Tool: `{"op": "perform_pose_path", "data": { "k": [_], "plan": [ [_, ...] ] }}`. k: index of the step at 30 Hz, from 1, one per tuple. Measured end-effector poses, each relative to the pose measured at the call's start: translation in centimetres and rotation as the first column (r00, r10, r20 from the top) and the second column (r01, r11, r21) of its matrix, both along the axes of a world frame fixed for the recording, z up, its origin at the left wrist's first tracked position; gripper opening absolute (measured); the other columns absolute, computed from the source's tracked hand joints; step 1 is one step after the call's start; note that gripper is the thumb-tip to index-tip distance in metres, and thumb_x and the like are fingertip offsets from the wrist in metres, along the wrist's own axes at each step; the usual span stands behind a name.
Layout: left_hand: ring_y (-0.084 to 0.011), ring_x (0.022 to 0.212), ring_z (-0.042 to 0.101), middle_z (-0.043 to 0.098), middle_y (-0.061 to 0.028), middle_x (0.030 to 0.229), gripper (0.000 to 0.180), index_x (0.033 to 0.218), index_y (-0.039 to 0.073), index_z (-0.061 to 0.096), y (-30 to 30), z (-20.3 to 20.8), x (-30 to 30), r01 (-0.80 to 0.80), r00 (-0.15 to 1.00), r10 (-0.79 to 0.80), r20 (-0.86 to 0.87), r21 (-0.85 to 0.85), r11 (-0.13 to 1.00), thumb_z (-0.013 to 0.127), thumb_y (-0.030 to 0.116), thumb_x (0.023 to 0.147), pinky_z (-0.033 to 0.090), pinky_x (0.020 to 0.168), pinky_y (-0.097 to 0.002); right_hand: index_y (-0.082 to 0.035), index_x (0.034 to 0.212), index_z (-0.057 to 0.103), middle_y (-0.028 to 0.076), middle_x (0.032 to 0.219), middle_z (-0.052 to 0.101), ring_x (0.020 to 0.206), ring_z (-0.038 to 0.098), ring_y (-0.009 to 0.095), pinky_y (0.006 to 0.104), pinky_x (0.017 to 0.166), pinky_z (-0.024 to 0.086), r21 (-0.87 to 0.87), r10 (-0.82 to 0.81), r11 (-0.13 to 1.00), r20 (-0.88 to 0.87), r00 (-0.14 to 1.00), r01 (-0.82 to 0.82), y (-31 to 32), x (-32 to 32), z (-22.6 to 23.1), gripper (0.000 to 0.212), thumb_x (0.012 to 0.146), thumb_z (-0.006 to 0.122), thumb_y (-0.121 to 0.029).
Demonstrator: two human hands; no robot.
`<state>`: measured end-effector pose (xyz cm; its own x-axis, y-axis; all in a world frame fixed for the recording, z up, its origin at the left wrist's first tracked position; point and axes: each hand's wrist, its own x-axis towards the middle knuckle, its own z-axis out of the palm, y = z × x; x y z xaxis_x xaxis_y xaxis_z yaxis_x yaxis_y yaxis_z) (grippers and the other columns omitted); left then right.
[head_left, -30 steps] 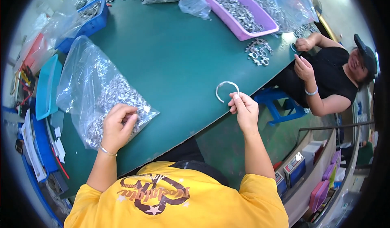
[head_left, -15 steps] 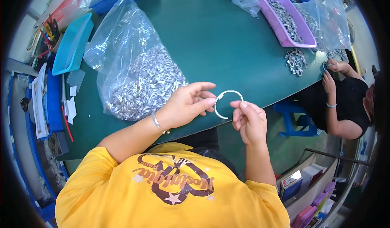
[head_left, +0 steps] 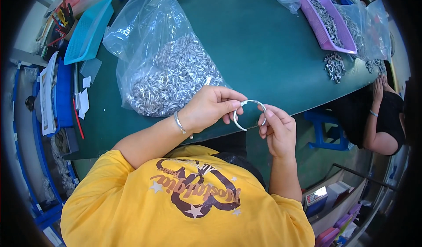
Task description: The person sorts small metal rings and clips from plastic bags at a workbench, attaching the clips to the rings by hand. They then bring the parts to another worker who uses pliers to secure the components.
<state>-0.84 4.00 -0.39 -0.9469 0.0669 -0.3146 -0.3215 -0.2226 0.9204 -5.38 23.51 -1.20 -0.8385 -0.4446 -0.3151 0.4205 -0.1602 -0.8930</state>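
Note:
An open silvery metal ring (head_left: 236, 120), with a gap at its lower side, is held up just past the table's near edge. My left hand (head_left: 211, 108) pinches its upper left part between thumb and fingers. On the opposite side, my right hand (head_left: 280, 129) grips the ring between thumb and forefinger, its other fingers curled. Beyond my left hand lies a clear plastic bag (head_left: 147, 16) on the table, its lower part full of small curved silvery metal pieces (head_left: 176, 75).
The green table (head_left: 246, 40) bears a purple basket (head_left: 310, 16) of metal parts, with a pile of ring-shaped parts (head_left: 335, 66) beside it. A turquoise basket (head_left: 90, 31) stands left. At right, a co-worker (head_left: 387, 119) sits near a blue stool (head_left: 325, 130).
My left fingers have closed onto the ring, where before they were spread beside it. The co-worker's hands have come together and hold no visible ring now. The whole view has shifted slightly.

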Motion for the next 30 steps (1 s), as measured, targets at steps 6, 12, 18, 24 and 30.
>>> {"op": "perform_pose_path", "data": {
  "k": [6,12,18,24,30],
  "plan": [
    [-0.0067,0.060,0.054,0.062,-0.0049,0.078,0.020,0.102,-0.002,0.061,-0.2,-0.6,0.3,-0.002,1.000,0.002,-0.004,-0.009,1.000,0.052,0.002,0.085,0.045,0.053,-0.0172,0.004,0.094,0.061,0.004,0.066,0.057,0.051,0.049,0.006,0.0171,0.044,0.038,0.045,0.032,0.999,-0.052,0.998,-0.029,0.2,0.4,-0.7,0.016,0.084,0.055,-0.007],
    [-0.0068,0.059,0.054,0.063,-0.0052,0.078,0.019,0.101,-0.002,0.061,-0.3,-1.1,0.4,0.010,0.999,-0.012,0.042,0.035,0.999,0.052,0.003,0.085,0.045,0.052,-0.0174,0.004,0.093,0.062,0.005,0.067,0.058,0.051,0.049,0.007,0.0175,0.045,0.038,0.021,0.011,1.000,-0.021,1.000,-0.010,0.0,0.7,-1.1,0.016,0.085,0.055,-0.007],
    [-0.0076,0.056,0.055,0.063,-0.0064,0.076,0.019,0.101,-0.002,0.061,-0.5,-1.3,0.6,0.002,0.998,-0.008,0.065,0.088,0.996,0.053,0.005,0.085,0.046,0.051,-0.0181,0.005,0.095,0.060,0.007,0.069,0.059,0.052,0.051,0.008,0.0175,0.045,0.039,0.021,0.040,0.999,-0.026,0.999,-0.040,0.0,0.6,-1.0,0.017,0.085,0.053,-0.007],
    [-0.0090,0.055,0.056,0.062,-0.0078,0.075,0.018,0.099,-0.004,0.060,-0.6,-1.6,0.6,-0.039,0.992,0.009,0.123,0.243,0.969,0.053,0.004,0.085,0.046,0.049,-0.0186,0.006,0.100,0.058,0.010,0.073,0.060,0.054,0.053,0.010,0.0192,0.048,0.043,-0.055,0.006,0.998,-0.027,1.000,-0.008,-0.5,0.7,-1.1,0.020,0.086,0.051,-0.006],
    [-0.0097,0.055,0.056,0.063,-0.0093,0.075,0.018,0.098,-0.006,0.060,-0.7,-1.8,0.8,-0.060,0.986,0.005,0.168,0.328,0.943,0.054,0.004,0.085,0.047,0.049,-0.0189,0.008,0.101,0.057,0.012,0.076,0.061,0.057,0.056,0.012,0.0213,0.051,0.047,-0.124,0.017,0.992,-0.028,0.999,-0.021,-0.3,0.7,-1.3,0.021,0.087,0.049,-0.006]
  ]
}}
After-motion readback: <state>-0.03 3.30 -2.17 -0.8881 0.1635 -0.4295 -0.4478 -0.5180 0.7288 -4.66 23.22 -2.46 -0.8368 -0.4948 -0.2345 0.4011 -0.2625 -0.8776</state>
